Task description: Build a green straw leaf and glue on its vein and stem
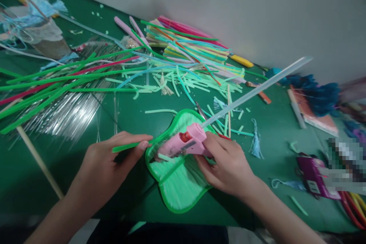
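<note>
In my right hand [228, 160] is a pink hot glue gun [197, 137], gripped by its handle, with a long clear glue stick [257, 87] jutting from its back end. Its nozzle points down and left over a light green lobed piece [183, 196] with a darker green rim, lying on the table. My left hand [104, 162] pinches a green pipe cleaner [124, 147] between thumb and forefinger, at the left edge of the lobed piece. The nozzle tip is hard to make out. Part of the piece lies hidden beneath the gun and my right hand.
Behind lie bundled colored pipe cleaners [197, 51], scattered pale green offcuts [183, 80] and lilac-handled scissors [126, 28]. Thin metal wires [74, 116] and long green stems [42, 82] spread left, near a wooden stick [40, 162]. To the right are a blue tassel [256, 143] and a purple box [313, 177].
</note>
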The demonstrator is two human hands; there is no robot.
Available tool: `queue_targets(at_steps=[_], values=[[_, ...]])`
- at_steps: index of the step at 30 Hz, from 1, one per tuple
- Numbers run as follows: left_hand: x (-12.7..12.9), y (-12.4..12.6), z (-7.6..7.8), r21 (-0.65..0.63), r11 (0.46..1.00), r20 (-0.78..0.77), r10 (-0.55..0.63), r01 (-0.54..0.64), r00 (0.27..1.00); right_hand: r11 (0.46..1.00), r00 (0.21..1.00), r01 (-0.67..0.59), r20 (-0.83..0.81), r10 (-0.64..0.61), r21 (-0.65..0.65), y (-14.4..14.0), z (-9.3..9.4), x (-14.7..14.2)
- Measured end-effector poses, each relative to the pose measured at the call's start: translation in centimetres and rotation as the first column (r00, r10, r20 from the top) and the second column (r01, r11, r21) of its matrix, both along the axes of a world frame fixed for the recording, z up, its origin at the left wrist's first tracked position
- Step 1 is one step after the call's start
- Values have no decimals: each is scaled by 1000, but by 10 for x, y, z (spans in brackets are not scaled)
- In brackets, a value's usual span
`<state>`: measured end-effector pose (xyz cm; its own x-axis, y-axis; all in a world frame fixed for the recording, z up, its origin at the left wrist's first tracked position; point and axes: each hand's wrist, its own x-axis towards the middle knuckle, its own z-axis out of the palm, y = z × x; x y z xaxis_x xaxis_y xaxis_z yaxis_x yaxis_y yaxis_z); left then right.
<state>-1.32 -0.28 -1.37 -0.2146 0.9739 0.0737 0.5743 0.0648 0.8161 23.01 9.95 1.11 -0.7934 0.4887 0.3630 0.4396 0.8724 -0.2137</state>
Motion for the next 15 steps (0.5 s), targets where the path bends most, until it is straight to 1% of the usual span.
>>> queue_targets(at_steps=[15], values=[[0, 1, -1, -23, 1000, 22, 4, -4, 1000, 998, 999, 37, 13, -38, 43, -3, -2, 0]])
